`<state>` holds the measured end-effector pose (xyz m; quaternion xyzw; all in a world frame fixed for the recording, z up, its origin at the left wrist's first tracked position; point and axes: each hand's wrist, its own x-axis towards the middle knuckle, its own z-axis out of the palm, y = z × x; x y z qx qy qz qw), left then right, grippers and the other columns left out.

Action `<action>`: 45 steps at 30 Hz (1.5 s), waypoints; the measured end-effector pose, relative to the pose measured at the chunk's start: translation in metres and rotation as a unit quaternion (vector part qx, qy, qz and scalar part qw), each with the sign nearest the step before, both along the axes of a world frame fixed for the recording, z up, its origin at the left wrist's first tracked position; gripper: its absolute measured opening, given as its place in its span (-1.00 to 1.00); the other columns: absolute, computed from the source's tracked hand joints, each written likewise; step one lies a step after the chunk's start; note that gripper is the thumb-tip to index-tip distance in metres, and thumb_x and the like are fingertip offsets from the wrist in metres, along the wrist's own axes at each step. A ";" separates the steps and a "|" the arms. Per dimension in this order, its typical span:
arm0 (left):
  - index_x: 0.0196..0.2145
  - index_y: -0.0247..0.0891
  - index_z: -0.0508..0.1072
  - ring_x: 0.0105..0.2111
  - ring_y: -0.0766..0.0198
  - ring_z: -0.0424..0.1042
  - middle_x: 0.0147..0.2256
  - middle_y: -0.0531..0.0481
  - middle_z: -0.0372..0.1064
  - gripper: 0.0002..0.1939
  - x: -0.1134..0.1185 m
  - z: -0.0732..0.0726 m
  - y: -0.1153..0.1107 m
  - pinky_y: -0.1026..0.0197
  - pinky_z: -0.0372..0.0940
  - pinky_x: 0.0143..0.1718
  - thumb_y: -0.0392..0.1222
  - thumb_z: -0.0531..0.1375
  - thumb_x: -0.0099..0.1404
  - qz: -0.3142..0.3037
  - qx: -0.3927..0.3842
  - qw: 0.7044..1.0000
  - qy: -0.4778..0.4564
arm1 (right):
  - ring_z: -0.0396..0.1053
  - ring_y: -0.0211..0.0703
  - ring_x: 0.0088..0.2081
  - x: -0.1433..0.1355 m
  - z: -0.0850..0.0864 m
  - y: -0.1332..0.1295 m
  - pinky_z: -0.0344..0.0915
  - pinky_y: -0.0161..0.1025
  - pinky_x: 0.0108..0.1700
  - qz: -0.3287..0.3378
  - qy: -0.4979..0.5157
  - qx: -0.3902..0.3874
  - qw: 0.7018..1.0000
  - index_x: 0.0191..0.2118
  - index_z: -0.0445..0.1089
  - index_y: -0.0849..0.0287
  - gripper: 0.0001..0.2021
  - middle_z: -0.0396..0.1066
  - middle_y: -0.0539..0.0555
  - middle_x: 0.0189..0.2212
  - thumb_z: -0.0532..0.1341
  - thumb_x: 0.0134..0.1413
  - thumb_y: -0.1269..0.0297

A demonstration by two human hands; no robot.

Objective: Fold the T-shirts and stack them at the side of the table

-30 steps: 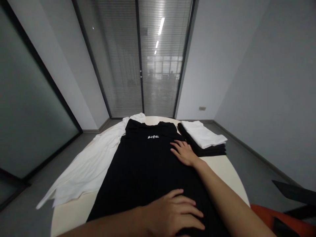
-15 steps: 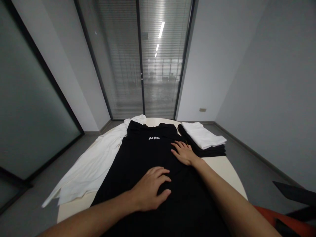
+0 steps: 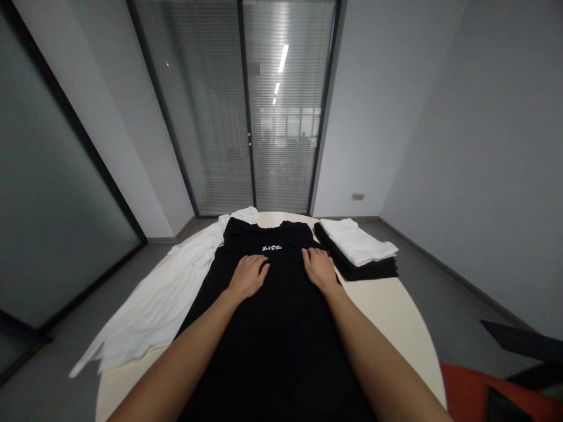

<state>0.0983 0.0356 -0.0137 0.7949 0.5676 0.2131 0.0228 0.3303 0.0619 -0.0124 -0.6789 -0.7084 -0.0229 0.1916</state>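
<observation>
A black shirt (image 3: 281,328) with white lettering near its neckline lies spread flat over the middle of the table. My left hand (image 3: 248,276) rests on it, left of centre and just below the lettering, with its fingers spread a little. On the right side of the shirt, at about the same height, my right hand (image 3: 318,267) lies flat with fingers stretched out. Neither hand grips the cloth.
A white long-sleeved garment (image 3: 162,299) hangs over the left edge of the pale round table (image 3: 396,316). Folded black clothes (image 3: 373,271) with a folded white one (image 3: 358,243) on top lie at the back right. A red chair (image 3: 466,390) stands lower right.
My left hand has moved forward over the shirt, up to just below the lettering. My right hand has shifted slightly, its fingers now pointing more straight ahead.
</observation>
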 end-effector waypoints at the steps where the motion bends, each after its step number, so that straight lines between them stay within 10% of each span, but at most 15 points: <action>1: 0.13 -0.25 0.41 0.19 0.13 0.31 0.15 -0.10 0.39 -0.57 -0.005 -0.004 0.002 -0.01 0.03 0.32 -0.06 -0.10 0.53 0.015 -0.002 1.000 -0.003 | 0.35 0.06 0.01 0.002 0.000 -0.002 0.20 -0.08 0.02 0.009 0.006 0.007 1.000 -0.12 0.44 0.18 -0.50 0.47 0.25 -0.07 -0.19 0.45 0.05; 11: 0.38 -0.03 0.10 0.41 -0.15 -0.22 0.42 -0.07 -0.12 -0.35 -0.011 -0.022 -0.010 -0.31 -0.20 0.33 0.27 -0.16 0.46 0.072 -0.072 0.994 0.050 | 0.32 -0.01 0.10 0.009 -0.005 -0.027 0.15 -0.14 0.15 0.070 0.041 0.034 0.996 -0.01 0.44 0.17 -0.53 0.48 0.18 0.00 -0.17 0.46 0.10; 22: 0.34 -0.07 0.19 0.37 -0.25 -0.09 0.39 -0.12 -0.04 -0.36 -0.007 -0.013 -0.020 -0.38 -0.12 0.28 0.24 -0.13 0.44 0.110 -0.103 0.986 0.075 | 0.26 0.06 0.18 0.006 -0.007 -0.032 0.14 -0.04 0.18 0.055 -0.003 -0.016 0.998 0.12 0.41 0.14 -0.56 0.39 0.19 0.14 -0.08 0.42 0.06; 29: 0.19 -0.29 0.37 0.21 -0.11 0.24 0.22 -0.28 0.27 -0.48 0.008 0.003 0.008 -0.11 0.10 0.23 0.01 0.07 0.37 0.127 -0.055 0.987 0.078 | 0.35 0.15 -0.01 -0.012 0.014 -0.006 0.23 -0.04 -0.06 0.010 -0.104 -0.037 0.994 0.00 0.41 0.23 -0.73 0.47 0.31 -0.07 0.09 0.28 0.28; 39: 0.29 -0.21 0.28 0.35 -0.17 0.01 0.35 -0.17 0.08 -0.44 0.014 -0.022 0.024 -0.16 -0.04 0.32 0.00 0.02 0.40 0.122 -0.046 0.990 0.057 | 0.28 0.17 0.04 -0.018 0.010 0.049 0.17 0.01 0.00 0.022 -0.129 0.025 0.991 -0.05 0.45 0.20 -0.69 0.41 0.35 -0.02 -0.02 0.31 0.40; 45: 0.31 -0.21 0.25 0.36 -0.18 -0.04 0.36 -0.17 0.05 -0.43 0.011 -0.025 0.030 -0.19 -0.09 0.33 0.00 0.02 0.41 0.118 -0.050 0.991 0.048 | 0.44 0.13 -0.08 -0.010 0.008 0.066 0.26 -0.06 -0.09 -0.062 0.026 -0.032 0.997 0.06 0.32 0.27 -0.63 0.49 0.38 -0.16 -0.14 0.41 0.26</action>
